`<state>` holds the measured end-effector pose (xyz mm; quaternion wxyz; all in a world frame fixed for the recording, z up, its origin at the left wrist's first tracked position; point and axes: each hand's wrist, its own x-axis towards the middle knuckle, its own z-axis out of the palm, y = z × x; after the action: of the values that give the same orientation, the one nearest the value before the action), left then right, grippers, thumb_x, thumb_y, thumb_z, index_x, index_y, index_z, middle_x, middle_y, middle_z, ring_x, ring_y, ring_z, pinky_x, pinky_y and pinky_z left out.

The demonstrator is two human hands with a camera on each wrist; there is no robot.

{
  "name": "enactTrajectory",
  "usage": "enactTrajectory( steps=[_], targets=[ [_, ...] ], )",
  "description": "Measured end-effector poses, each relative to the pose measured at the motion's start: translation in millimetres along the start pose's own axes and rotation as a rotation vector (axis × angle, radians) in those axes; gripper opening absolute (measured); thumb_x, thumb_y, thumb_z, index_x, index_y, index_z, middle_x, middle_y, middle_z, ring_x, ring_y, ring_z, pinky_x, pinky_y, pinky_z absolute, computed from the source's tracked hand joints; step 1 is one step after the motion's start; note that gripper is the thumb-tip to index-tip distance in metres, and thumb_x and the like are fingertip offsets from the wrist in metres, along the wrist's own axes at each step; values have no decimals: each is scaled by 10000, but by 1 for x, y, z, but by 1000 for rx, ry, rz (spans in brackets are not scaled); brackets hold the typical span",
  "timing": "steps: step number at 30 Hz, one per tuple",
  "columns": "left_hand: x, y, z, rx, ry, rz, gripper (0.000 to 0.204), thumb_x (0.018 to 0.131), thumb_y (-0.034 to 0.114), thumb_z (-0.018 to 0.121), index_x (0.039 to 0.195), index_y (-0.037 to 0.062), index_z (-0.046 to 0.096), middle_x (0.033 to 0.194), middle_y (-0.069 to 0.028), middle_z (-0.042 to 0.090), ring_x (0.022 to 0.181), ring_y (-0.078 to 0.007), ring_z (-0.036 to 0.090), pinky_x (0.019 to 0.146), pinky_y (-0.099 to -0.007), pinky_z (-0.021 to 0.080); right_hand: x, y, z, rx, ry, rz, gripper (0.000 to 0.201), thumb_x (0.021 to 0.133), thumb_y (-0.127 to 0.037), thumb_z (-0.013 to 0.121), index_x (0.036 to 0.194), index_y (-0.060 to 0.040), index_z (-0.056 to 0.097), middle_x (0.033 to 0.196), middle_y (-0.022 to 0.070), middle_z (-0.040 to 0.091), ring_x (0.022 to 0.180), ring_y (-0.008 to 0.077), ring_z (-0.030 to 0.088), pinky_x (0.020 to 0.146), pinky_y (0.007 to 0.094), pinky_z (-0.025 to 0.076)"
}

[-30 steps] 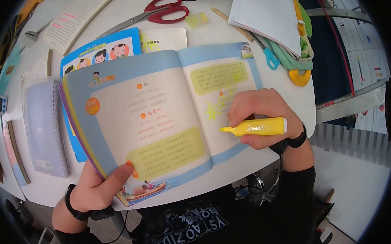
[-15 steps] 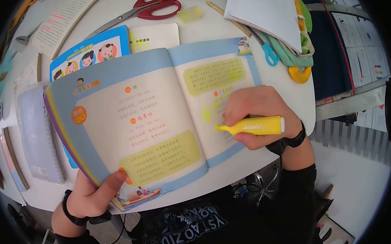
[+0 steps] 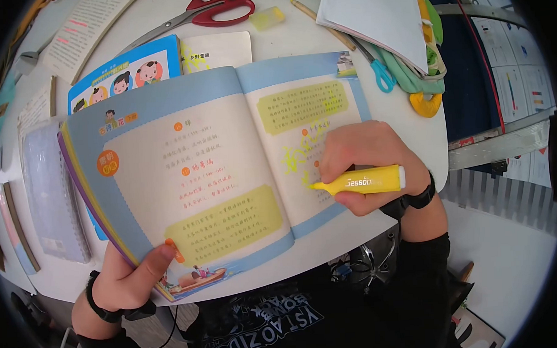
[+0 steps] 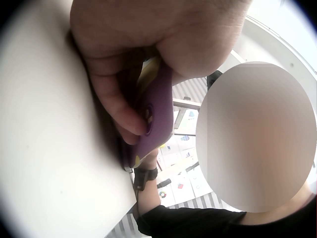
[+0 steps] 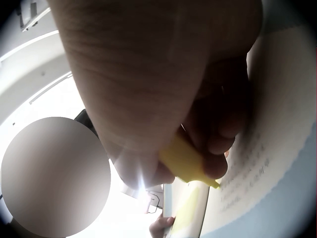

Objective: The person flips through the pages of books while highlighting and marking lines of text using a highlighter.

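Note:
An open book (image 3: pixel 222 170) with blue-bordered pages lies tilted across the middle of the head view. My left hand (image 3: pixel 134 277) grips its lower left corner, thumb on the page; in the left wrist view the fingers (image 4: pixel 116 106) curl under the purple cover (image 4: pixel 158 111). A yellow highlighter (image 3: pixel 369 180) is pinched between the thumb and fingers of my right hand (image 3: pixel 374 160). Its tip is at the right page, beside bright yellow scribbles (image 3: pixel 295 156). In the right wrist view the highlighter (image 5: pixel 185 161) points at the printed lines. My right hand covers part of that page's text.
Behind the book lie a blue picture book (image 3: pixel 125 72), red-handled scissors (image 3: pixel 222 11), a yellow highlighter cap (image 3: pixel 267 18) and a pencil (image 3: pixel 325 26). White papers (image 3: pixel 374 23) rest on a green pouch at the right, near blue-handled scissors (image 3: pixel 383 77). A spiral notebook (image 3: pixel 54 190) is at left.
The book and my left hand have shifted left in the head view. The highlighter tip has moved only slightly, and a small yellow mark now shows beside it.

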<state>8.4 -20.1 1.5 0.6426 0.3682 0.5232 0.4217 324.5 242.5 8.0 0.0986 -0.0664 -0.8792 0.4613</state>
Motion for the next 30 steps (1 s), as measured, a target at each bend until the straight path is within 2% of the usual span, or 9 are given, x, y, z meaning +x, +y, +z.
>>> enactTrajectory(
  steps=[5,10,20,22,25,30],
  targets=[
    [-1,-2,1,-4,24,-13,405,1041,12,570,1435,-43,499,1355,-132,653,1237,-187,598,1034,-342,475,-1,-2,1,-20,48,77,206,730,-129,795,895,-97,678,820,46,704,726,272,688,652,333,537],
    [-1,-2,1,-24,26,-22,404,1042,9,564,1437,-42,498,1362,-132,650,1242,-182,595,1035,-339,475,-3,2,0,-24,15,-1,199,728,-142,789,886,-104,674,834,50,699,710,267,672,639,335,525],
    [-1,0,1,2,27,-22,378,1045,6,556,1418,-42,520,1319,-123,669,1210,-172,602,1013,-332,482,-2,0,2,-35,35,37,209,712,-138,790,883,-107,674,842,56,706,727,276,680,648,331,531],
    [-1,-1,0,7,18,-18,380,1045,5,555,1420,-42,518,1324,-124,666,1213,-173,601,1016,-333,480,-2,3,3,26,10,-46,201,719,-140,786,882,-102,675,848,60,706,726,276,679,652,331,532],
    [0,-1,0,11,12,-13,385,1043,5,556,1423,-43,515,1334,-125,661,1221,-175,597,1024,-337,475,-2,0,-1,-16,22,23,198,720,-131,784,881,-95,675,839,59,705,725,280,681,652,342,539],
    [0,1,4,-14,46,-41,394,1041,13,564,1427,-44,510,1345,-125,654,1230,-178,592,1038,-345,468,-5,1,-4,66,3,3,202,715,-114,787,879,-93,671,833,53,704,726,285,684,651,354,548]
  ],
)
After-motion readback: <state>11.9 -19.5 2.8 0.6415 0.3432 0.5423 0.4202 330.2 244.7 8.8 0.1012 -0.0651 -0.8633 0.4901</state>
